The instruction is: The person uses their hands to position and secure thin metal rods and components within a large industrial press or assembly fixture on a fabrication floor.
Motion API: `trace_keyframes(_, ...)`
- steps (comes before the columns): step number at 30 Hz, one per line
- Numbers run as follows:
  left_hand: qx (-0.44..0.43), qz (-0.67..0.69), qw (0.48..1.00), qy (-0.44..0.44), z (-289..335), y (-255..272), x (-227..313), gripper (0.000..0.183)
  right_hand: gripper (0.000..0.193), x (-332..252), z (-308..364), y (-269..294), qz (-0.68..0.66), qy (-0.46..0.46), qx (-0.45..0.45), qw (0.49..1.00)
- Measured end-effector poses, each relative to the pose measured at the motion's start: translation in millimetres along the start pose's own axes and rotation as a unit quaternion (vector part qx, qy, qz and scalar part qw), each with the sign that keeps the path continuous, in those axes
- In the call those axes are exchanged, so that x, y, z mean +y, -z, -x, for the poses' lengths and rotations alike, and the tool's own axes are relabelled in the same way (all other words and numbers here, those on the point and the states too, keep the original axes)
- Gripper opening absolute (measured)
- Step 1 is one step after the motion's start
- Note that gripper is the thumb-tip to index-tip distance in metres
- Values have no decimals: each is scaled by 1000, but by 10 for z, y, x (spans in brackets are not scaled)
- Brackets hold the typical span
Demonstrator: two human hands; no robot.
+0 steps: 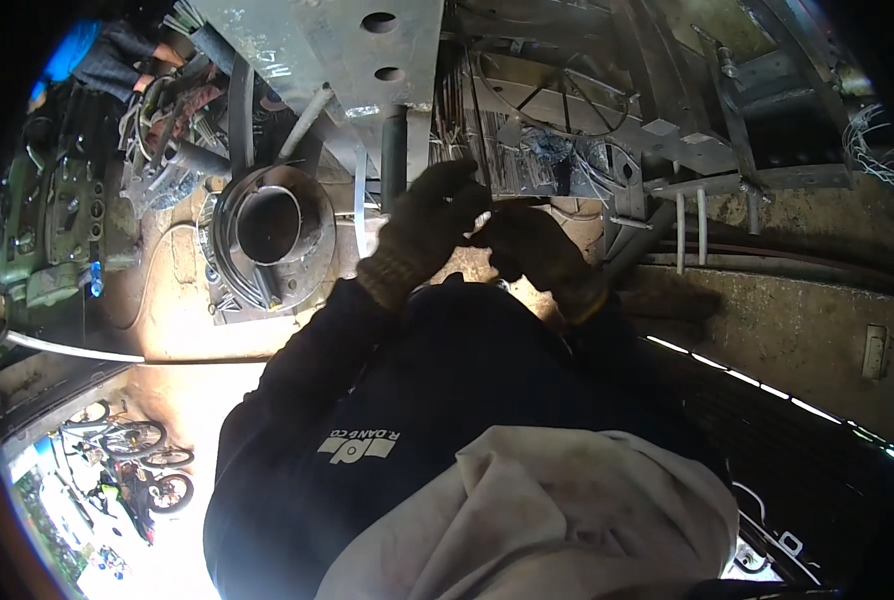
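Thin metal rods [500, 155] lie just beyond the left hand [429, 220] and right hand [539, 248], both gloved with fingers curled toward each other; I cannot tell whether either grips anything. Careful finger work probably calls for steady wrists, with the left hand's knuckles clear of the dark pipe [394, 155] and metal plate [332, 55] ahead of it.

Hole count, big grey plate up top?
2: upper hole near the picture's top edge, lower hole just beneath. The plate leaves frame, so others may be hidden.
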State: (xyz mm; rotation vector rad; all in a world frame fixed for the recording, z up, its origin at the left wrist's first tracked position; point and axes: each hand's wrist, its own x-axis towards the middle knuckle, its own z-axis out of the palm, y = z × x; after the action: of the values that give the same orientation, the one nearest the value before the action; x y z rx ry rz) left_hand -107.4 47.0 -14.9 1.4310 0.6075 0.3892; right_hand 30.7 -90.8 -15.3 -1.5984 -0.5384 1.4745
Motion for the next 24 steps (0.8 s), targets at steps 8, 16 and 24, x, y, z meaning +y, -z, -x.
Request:
trace_keyframes(8,-153,163,973,58,-270,-236,-209,41,24,420,572,293,399,332,-18,855)
trace_keyframes(16,-305,312,877,201,-229,-823,-111,38,29,506,1023,220,-175,98,102,974)
trace_keyframes(24,-160,-295,911,-240,-845,-745,443,40,37,513,1121,689,117,172,305,929)
